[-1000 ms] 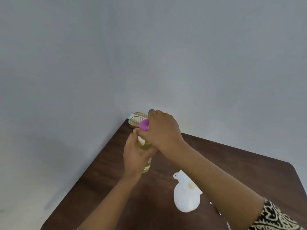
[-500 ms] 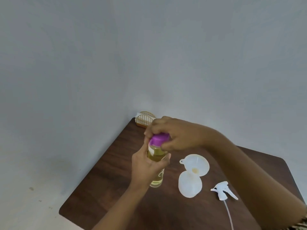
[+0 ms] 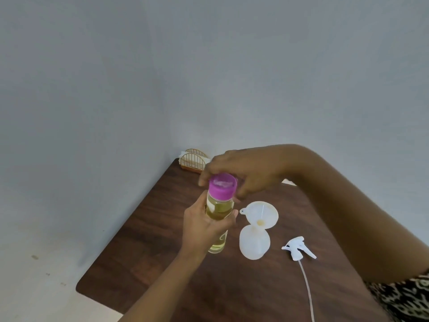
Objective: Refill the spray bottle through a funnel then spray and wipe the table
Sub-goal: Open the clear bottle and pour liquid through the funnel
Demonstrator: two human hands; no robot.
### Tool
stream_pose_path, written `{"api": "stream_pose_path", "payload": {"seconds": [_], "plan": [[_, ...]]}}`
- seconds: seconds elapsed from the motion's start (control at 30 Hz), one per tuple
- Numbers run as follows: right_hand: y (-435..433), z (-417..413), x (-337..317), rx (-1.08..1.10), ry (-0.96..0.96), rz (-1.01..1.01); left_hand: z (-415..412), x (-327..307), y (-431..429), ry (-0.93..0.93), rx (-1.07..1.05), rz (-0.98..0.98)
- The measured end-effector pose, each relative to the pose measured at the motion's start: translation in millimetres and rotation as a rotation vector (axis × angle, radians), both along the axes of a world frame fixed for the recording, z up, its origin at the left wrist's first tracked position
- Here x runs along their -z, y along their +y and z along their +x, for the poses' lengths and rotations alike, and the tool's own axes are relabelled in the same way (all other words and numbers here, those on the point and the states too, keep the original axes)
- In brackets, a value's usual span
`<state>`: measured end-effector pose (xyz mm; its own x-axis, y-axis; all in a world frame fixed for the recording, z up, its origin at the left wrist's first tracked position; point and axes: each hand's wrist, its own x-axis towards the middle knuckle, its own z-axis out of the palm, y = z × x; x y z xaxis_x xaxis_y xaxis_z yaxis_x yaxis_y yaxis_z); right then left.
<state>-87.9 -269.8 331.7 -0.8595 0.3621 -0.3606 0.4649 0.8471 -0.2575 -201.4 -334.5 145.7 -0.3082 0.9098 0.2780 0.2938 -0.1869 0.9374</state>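
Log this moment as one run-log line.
left hand: holds refill bottle | right hand: fingers on purple cap | funnel: in spray bottle | sprayer head: on table

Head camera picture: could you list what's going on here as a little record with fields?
left hand: wrapped around the refill bottle of yellow liquid, held upright
right hand: fingers on the purple cap
funnel: seated in the white spray bottle
trigger sprayer: lying on the table, detached
wire holder: far corner

Since a second ago both hands have brought the purple-capped bottle [image 3: 219, 210] nearer, beside the funnel [image 3: 261, 214].
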Motion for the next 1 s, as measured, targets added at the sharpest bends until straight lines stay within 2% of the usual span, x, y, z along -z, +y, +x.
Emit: {"api": "stream_pose_path", "payload": {"seconds": [0.07, 0.1, 0.2, 0.3, 0.37, 0.47, 0.53, 0.6, 0.67, 0.77, 0.87, 1.0], "plan": [[1.5, 6.5, -4.2, 0.029, 0.036, -0.100, 0.9, -1.3, -1.2, -0.014, 0.008, -0.005], [-1.5, 7.0, -4.9, 0.100, 0.051, -0.061, 1.0, -2.0, -1.4, -0.012, 0.010, -0.009], [-11.5, -5.6, 5.8, 0.359, 0.011, 0.325, 0.7, -0.3, -1.9, -0.024, 0.017, -0.036], [-21.3, -24.6, 24.0, 0.312, -0.049, 0.556, -0.7, 2.6, -1.7, -0.044, 0.017, -0.045], [-16.7, -25.7, 24.9, 0.172, -0.103, 0.489, -1.4, 3.3, -2.3, -0.037, 0.033, -0.033], [-8.2, -14.2, 7.8, -0.031, -0.180, 0.185, -4.0, 4.5, -2.6, -0.033, 0.046, -0.025], [-4.5, -7.2, -0.8, 0.011, -0.159, 0.068, -5.7, 4.3, -2.2, -0.042, 0.050, -0.026], [-1.5, -3.9, -0.9, 0.175, -0.092, 0.116, -6.6, 4.8, -1.0, -0.040, 0.052, -0.035], [-3.4, -9.0, 5.4, 0.321, -0.064, 0.262, -6.8, 5.7, 0.4, -0.031, 0.049, -0.053], [-8.8, -26.8, 25.2, 0.389, -0.022, 0.409, -7.8, 6.9, 2.4, -0.029, 0.052, -0.061], [-7.4, -33.6, 37.6, 0.329, -0.022, 0.490, -8.3, 6.8, 4.1, -0.009, 0.052, -0.066], [1.0, -27.7, 30.4, 0.150, -0.097, 0.407, -9.6, 3.6, 5.4, 0.006, 0.060, -0.051]]}}
